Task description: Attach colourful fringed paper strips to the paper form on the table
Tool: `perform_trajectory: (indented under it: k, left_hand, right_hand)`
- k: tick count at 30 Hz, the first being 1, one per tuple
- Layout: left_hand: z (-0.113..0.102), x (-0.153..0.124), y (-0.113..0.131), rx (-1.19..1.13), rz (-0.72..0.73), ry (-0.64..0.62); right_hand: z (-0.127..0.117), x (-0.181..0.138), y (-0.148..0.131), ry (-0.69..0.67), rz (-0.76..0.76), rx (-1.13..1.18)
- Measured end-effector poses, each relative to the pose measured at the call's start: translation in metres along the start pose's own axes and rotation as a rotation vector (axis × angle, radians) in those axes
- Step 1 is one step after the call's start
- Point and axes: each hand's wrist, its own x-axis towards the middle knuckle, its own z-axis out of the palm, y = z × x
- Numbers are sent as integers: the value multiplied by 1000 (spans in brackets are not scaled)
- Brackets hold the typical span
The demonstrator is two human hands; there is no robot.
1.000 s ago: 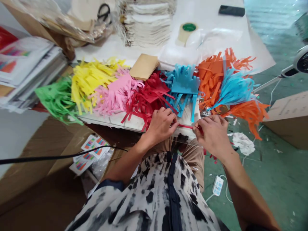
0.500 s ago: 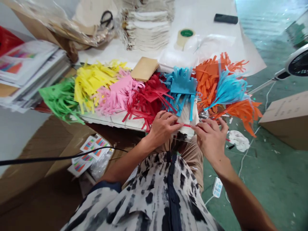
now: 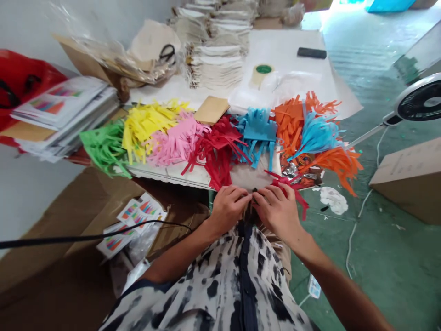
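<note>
**Left hand [image 3: 228, 207] and right hand [image 3: 278, 207] nearly fingertip to fingertip at front edge of desk [image 3: 168, 175]**

Desk carries a row of fringe: red pile [image 3: 222, 149] just beyond the left hand, blue bundle [image 3: 260, 129] right of that. Red fringe [image 3: 300, 195] is in the right hand, fingers curled on it, strips sticking out past the knuckles. Left fingertips bunched (can't tell if they pinch anything, hidden). Brown pad [image 3: 211, 110] behind red pile; tape roll [image 3: 263, 69] further back.

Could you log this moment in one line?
left hand: fingers near right hand's | right hand: beside red strips | held item: unclear | nearby: red fringe, blue fringe
</note>
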Motion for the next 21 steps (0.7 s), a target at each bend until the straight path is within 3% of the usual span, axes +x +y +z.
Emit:
perform_trajectory:
  k: [4, 6, 10, 13, 15, 18, 21]
  left_hand:
    - [-7, 1, 8, -66, -20, 54]
    - [-15, 9, 15, -193, -109, 63]
    - [-37, 35, 26, -776, -473, 26]
    - [-50, 52, 27, -1235, -736, -128]
    - [-54, 58, 25, -1446, -838, -218]
    - [-55, 62, 23, -1614, -868, -252]
    - [-55, 66, 24, -1597, -787, -230]
  right_hand:
    - [-1, -5, -2, 120, -10, -26]
    - [-7, -3, 2, 188, -19, -63]
    - [-29, 8, 11, 364, 48, -155]
    - [-48, 16, 13, 451, 108, -169]
    - [-59, 20, 13, 454, 80, -176]
    - [-73, 27, 9, 443, 54, -114]
    - [-80, 35, 6, 412, 151, 136]
